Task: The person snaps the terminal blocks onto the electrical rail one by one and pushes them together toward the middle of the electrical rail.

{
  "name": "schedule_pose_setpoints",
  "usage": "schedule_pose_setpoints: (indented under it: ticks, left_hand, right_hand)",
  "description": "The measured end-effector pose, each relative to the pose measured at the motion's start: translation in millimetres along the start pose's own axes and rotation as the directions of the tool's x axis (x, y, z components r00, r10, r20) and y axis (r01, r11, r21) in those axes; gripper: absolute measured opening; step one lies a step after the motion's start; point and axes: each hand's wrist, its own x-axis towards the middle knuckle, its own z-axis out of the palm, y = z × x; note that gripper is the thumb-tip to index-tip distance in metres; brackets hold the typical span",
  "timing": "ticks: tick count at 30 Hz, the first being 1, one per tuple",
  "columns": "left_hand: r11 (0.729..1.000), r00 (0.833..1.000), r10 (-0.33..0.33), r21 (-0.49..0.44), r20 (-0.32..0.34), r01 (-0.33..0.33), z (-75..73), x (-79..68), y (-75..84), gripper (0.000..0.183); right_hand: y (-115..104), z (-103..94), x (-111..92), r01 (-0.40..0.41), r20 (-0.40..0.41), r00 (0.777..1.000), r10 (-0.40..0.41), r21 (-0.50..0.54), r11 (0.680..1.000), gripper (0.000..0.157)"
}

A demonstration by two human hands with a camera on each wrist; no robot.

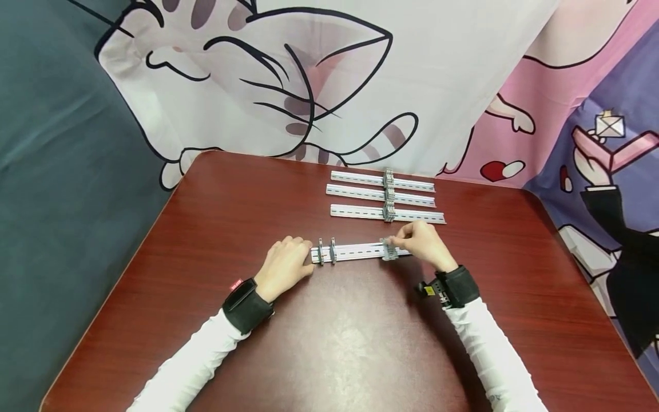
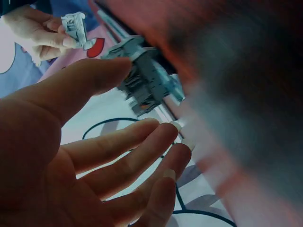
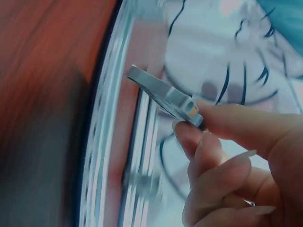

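Observation:
A slotted metal DIN rail (image 1: 358, 250) lies crosswise on the table between my hands. Two thin grey terminal blocks (image 1: 333, 250) stand upright on it near its left end. My left hand (image 1: 285, 264) is at that end, thumb and fingers spread apart around it; in the left wrist view the thumb overlaps the grey blocks (image 2: 142, 80). My right hand (image 1: 423, 243) pinches a flat grey terminal block (image 3: 158, 92) with a small orange spot between thumb and fingertips. In the head view this block overlaps the rail's right part.
Three more DIN rails (image 1: 355, 211) lie side by side farther back, each with grey terminal blocks (image 1: 388, 194) clustered near its middle. The brown table (image 1: 247, 194) ends at a cloth backdrop (image 1: 453, 68) with cartoon drawings.

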Motion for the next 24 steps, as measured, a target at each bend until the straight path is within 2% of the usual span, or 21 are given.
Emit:
schedule_pose_setpoints:
  ticks: [7, 13, 18, 24]
  left_hand:
    - [0.999, 0.999, 0.021, 0.03, 0.044, -0.022, 8.8, 12.1, -0.9, 0.021]
    - [0.999, 0.998, 0.016, 0.043, 0.069, -0.018, 13.5, 16.8, -1.1, 0.02]
    - [0.998, 0.997, 0.027, 0.054, 0.066, -0.03, 15.9, 20.3, -1.5, 0.018]
    - [0.997, 0.998, 0.048, 0.055, 0.04, -0.05, 15.4, 23.7, -1.5, 0.017]
  right_hand:
    - [24.3, -12.4, 3.6, -0.034, -0.047, 0.999, 0.028, -0.126, 0.992, 0.026]
    - [30.2, -13.0, 7.8, -0.097, -0.065, 0.994, 0.084, -0.231, 0.968, 0.023]
    - [30.0, -12.3, 9.8, -0.121, -0.084, 0.991, 0.101, -0.278, 0.953, 0.021]
    - [26.0, -4.8, 7.6, -0.142, -0.15, 0.984, 0.099, -0.316, 0.938, 0.038]
